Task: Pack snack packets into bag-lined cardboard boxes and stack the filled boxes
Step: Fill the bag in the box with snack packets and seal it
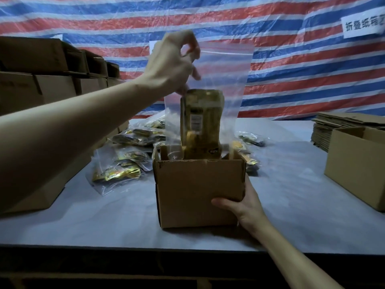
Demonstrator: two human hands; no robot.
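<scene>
Pinching the top edge of a clear bag between thumb and fingertips, the left hand is raised above the work, its other fingers curled loosely. The bag hangs upright from that grip. Its lower end sits inside the open top of a cardboard box, and a block of gold snack packets stands in it, about half showing above the box rim. The bag's right edge hangs free and its upper part is flat and see-through.

The right hand grips the box at its lower right corner, thumb lying across the front face and fingers wrapped round the side out of view. The box stands on the counter near the front edge, with a bare strip between its base and that edge.

Just behind and to the left of the box lies a heap of bagged packets, some touching its back corners. Farther left, stacked closed boxes line the counter's side, and one more box is partly hidden under the left forearm. A wide stretch of bare counter lies to the right, between the held box and an open box at the right edge. Behind that one sits a pile of flat cardboard. A striped tarp closes the back, carrying a paper sign.
</scene>
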